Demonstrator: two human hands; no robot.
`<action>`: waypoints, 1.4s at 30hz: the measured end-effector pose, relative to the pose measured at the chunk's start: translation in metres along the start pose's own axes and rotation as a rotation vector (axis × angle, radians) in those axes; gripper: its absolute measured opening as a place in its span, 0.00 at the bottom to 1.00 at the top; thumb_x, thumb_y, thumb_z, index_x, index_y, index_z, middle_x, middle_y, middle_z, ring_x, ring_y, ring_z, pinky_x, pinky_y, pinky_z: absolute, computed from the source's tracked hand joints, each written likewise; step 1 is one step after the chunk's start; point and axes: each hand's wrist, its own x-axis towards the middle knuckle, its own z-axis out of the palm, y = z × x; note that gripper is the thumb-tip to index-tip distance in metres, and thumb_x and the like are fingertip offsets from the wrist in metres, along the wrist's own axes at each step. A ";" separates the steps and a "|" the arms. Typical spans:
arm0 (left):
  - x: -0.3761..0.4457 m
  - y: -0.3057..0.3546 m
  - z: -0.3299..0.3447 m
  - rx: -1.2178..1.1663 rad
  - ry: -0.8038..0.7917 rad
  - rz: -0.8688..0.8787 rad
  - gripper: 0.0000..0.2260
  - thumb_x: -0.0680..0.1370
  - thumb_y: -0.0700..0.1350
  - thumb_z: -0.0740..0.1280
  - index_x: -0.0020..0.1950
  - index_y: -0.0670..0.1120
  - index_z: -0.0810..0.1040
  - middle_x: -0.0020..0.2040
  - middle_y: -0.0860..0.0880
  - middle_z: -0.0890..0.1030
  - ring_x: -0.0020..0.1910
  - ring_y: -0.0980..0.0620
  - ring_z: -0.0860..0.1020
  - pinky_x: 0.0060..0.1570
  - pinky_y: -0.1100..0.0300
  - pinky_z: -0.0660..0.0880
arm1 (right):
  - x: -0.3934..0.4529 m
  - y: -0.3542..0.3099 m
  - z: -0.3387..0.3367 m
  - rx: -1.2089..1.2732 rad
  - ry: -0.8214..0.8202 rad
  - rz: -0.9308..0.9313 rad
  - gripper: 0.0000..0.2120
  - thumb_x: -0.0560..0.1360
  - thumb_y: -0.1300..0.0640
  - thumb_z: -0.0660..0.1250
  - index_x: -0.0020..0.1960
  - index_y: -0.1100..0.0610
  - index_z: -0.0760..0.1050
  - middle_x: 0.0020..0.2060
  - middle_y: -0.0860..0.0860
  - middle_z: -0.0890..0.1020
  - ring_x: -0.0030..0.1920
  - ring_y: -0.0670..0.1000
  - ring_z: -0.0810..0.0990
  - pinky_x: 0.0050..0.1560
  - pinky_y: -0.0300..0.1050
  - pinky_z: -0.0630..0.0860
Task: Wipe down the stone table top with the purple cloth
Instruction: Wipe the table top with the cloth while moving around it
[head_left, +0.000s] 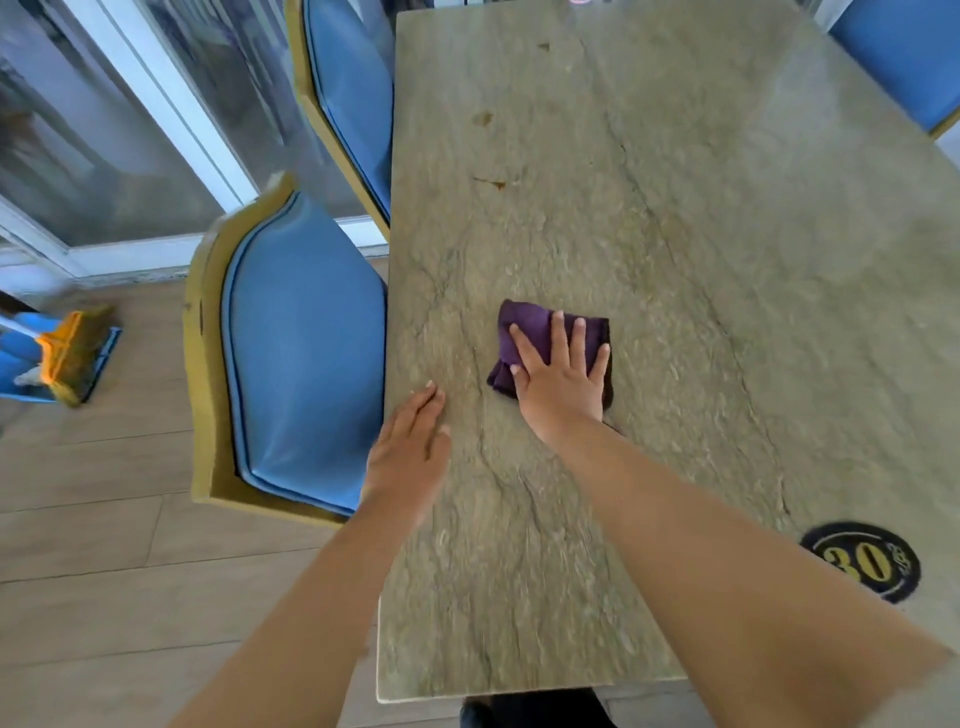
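The stone table top (701, 260) is grey-beige with dark veins and fills the middle and right of the view. A folded purple cloth (524, 332) lies on it left of centre. My right hand (563, 374) presses flat on the cloth with fingers spread, covering its near right part. My left hand (410, 447) rests flat at the table's left edge, fingers together, holding nothing. Brown stains (483, 118) mark the stone farther away, with another brown stain (493, 182) nearer the cloth.
Two blue padded chairs with yellow frames stand along the left side, the near chair (306, 353) and the far chair (353, 104). Another blue chair (904, 57) is at the far right. A round black "30" sticker (862, 561) sits near the front right. A broom and dustpan (67, 358) lie on the wooden floor.
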 end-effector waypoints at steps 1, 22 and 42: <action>0.007 0.002 -0.004 -0.067 0.055 -0.020 0.19 0.83 0.48 0.52 0.75 0.51 0.64 0.75 0.57 0.61 0.73 0.53 0.58 0.73 0.57 0.55 | -0.004 -0.003 0.001 -0.001 -0.003 0.003 0.24 0.81 0.42 0.42 0.76 0.38 0.40 0.78 0.55 0.39 0.76 0.60 0.35 0.72 0.67 0.39; 0.076 0.002 -0.047 -0.366 -0.362 -0.042 0.23 0.84 0.54 0.45 0.79 0.53 0.49 0.79 0.55 0.49 0.77 0.57 0.48 0.75 0.58 0.45 | -0.063 -0.039 0.027 -0.106 0.048 -0.193 0.28 0.78 0.35 0.41 0.76 0.38 0.38 0.77 0.57 0.37 0.76 0.63 0.36 0.70 0.71 0.38; 0.087 0.011 -0.035 0.153 -0.398 -0.026 0.26 0.83 0.54 0.48 0.79 0.45 0.51 0.80 0.48 0.49 0.77 0.45 0.52 0.73 0.50 0.57 | -0.209 -0.115 0.072 -0.071 0.140 0.125 0.27 0.78 0.37 0.47 0.76 0.39 0.51 0.77 0.57 0.57 0.75 0.64 0.55 0.66 0.71 0.52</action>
